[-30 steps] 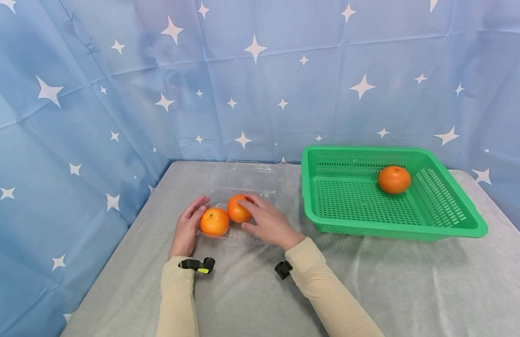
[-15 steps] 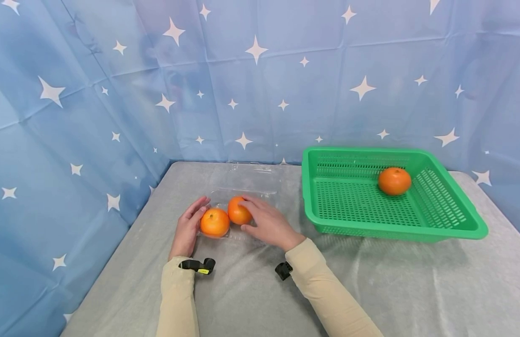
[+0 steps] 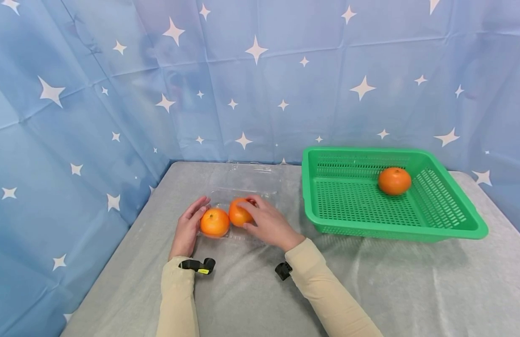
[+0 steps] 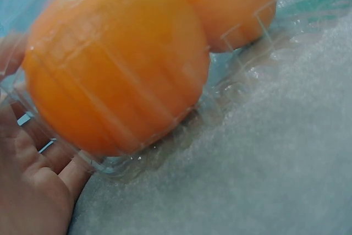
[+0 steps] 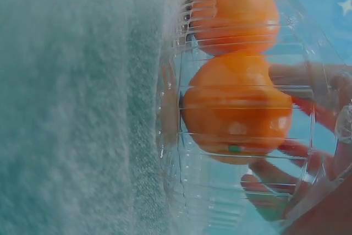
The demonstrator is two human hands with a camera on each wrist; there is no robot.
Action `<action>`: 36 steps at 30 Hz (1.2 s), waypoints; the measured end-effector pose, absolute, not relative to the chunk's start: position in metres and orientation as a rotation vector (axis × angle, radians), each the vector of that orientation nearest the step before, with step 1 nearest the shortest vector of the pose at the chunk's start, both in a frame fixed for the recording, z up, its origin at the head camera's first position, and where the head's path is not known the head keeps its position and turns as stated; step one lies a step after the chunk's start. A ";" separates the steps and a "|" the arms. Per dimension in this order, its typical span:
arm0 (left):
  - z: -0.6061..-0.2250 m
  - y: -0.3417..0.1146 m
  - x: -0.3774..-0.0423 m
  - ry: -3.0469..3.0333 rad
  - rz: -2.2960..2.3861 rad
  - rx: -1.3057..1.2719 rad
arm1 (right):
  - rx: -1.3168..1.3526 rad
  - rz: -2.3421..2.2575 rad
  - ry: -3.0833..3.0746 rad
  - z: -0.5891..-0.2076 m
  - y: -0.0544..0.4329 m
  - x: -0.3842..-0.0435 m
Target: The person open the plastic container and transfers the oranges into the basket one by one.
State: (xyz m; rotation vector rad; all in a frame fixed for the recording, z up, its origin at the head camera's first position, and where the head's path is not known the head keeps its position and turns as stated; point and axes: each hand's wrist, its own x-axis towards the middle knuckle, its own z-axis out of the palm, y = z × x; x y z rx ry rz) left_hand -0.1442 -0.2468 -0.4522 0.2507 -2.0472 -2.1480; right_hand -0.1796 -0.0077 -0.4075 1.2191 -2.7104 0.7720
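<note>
In the head view, two oranges sit in a clear plastic clamshell box (image 3: 256, 185), its lid folded back. My left hand (image 3: 187, 229) rests along the box's left side, next to the left orange (image 3: 214, 223). From the left wrist view, its palm (image 4: 33, 191) is against the outside of the ribbed wall, with the orange (image 4: 115, 70) behind that wall. My right hand (image 3: 269, 223) grips the right orange (image 3: 239, 213), thumb in front and fingers over its far side. Through the clear wall, the right wrist view shows fingers around this orange (image 5: 234, 108).
To the right stands a green perforated basket (image 3: 394, 230) with one orange (image 3: 394, 181) near its back right. A grey cloth (image 3: 251, 299) covers the table. Blue curtains with white stars (image 3: 302, 103) hang behind and on the left.
My right fingers have shifted over the right orange, which has turned and moved slightly towards my right hand. My left hand, the left orange and the basket look unchanged.
</note>
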 end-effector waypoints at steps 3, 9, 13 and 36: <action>-0.451 -0.247 -0.143 -2.056 -2.151 0.261 | 1.214 0.768 -2.702 -0.407 -0.008 -0.179; -0.447 -0.246 -0.142 -2.071 -2.173 0.267 | 1.194 0.743 -2.737 -0.407 -0.009 -0.178; -0.446 -0.246 -0.142 -2.070 -2.176 0.268 | 1.166 0.731 -2.749 -0.407 -0.010 -0.177; -0.442 -0.244 -0.139 -2.073 -2.157 0.259 | 1.162 0.836 -2.744 -0.409 -0.011 -0.179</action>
